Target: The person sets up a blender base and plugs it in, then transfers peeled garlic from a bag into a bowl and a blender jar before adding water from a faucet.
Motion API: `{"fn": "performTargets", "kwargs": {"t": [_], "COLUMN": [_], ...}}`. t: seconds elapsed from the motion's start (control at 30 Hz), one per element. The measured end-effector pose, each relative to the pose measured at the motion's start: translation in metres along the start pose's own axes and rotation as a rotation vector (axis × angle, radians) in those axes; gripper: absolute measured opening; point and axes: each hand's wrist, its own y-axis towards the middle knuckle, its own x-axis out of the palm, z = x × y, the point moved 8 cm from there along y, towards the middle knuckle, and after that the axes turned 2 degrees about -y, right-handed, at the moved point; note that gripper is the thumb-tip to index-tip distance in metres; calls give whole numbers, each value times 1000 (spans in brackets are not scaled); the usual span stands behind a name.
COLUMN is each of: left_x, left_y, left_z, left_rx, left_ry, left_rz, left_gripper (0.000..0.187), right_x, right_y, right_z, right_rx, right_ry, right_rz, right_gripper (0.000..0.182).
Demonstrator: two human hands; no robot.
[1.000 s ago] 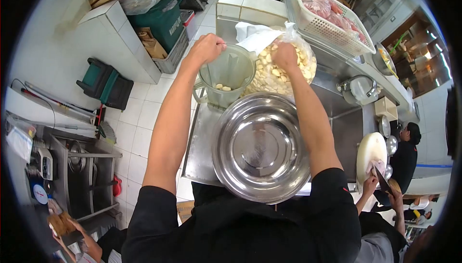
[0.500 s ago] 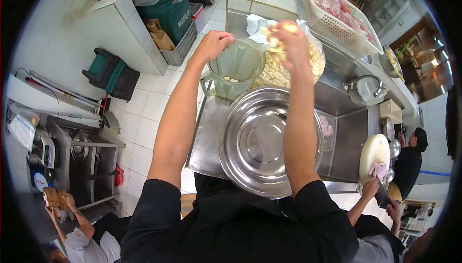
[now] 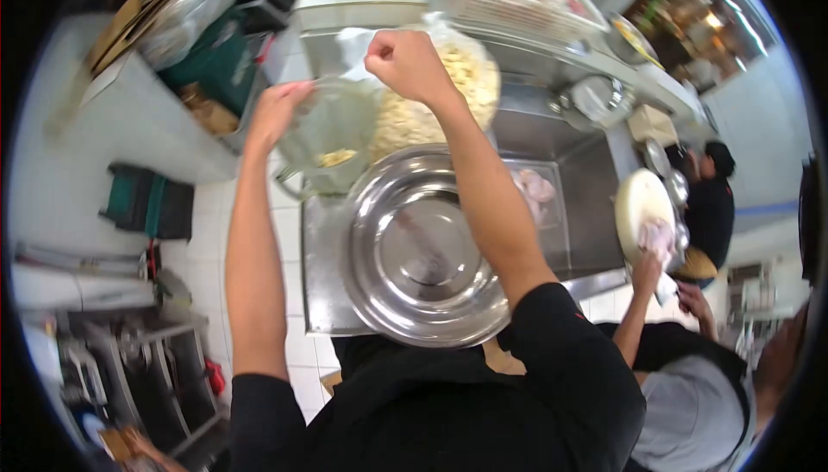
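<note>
I can read no text, label, brand or number anywhere here. The view is blurred, and the green bin (image 3: 216,58) at my left shows no lettering I can make out. The clear jug (image 3: 332,131), the bag of garlic (image 3: 440,97) and the steel bowl (image 3: 423,252) bear no markings.

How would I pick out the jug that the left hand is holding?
Start at the big shiny steel bowl in the middle of the counter. Just behind its left rim stands a clear plastic jug, gripped at the rim by the left hand. Unlike the full bag beside it, it holds only a few pale pieces.
</note>
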Motion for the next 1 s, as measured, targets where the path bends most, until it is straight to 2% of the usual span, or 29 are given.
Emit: {"fn": "performTargets", "kwargs": {"t": [0.07,0.13,0.17,0.2,0.27,0.4,0.5,0.53,0.57,0.6,0.63,0.73,0.77,0.83,0.87,0.93,0.97,1.0], "left_x": [-1,1,0,-2,1,-1,1,0,-1,-2,-1,1,2,2,2,2,5,5], "left_y": [6,-4,-2,-1,-1,-1,-6,-4,-3,-3,-3,-6,-5,-8,-10,-9,-10,-8], "left_z": [-4,4,3,0,3,3,3,1,-1,-3,-1,3,5,6,5,7,9,10], "left_rx": [49,-80,-65,-53,-72,-102,-89,-87,-66,-46,-60,-99,-95,-91,-109,-109,-82,-54], "left_ry": [35,31,12,-3,-1,37,16,14,28,46,70,66,69,71,59,51,49,45], "left_rz": [-29,-36,-40,-43,-52,-14,-38,-31,-29,-24,-9,20,15,11,2,-5,-24,-34], "left_gripper": [32,35,35,36,36,36,34,34,34,34,34,35,35,35,35,34,35,36], "right_x": [-33,-16,7,6,20,20,28,43,45,51,46,41,42,37,34,22,-2,-10], "right_y": [-4,-11,-16,-33,-43,-46,-27,-20,-17,-16,-19,-14,-5,-2,-2,10,-2,-2], "right_z": [51,120,137,132,139,126,143,167,162,164,158,159,153,165,180,172,182,178], "right_rx": [140,274,246,275,246,255,402,422,376,382,398,191,159,321,322,294,499,477], "right_ry": [-187,-607,-656,-663,-758,-674,-781,-672,-718,-705,-580,-750,-744,-796,-792,-651,-260,-263], "right_rz": [55,-199,-438,-350,-310,-292,-428,-386,-407,-512,-514,-215,-219,-302,-301,-249,-15,-13], "right_gripper": [22,27,37,48,53,53,50,44,42,45,46,43,43,37,37,27,17,17]}}
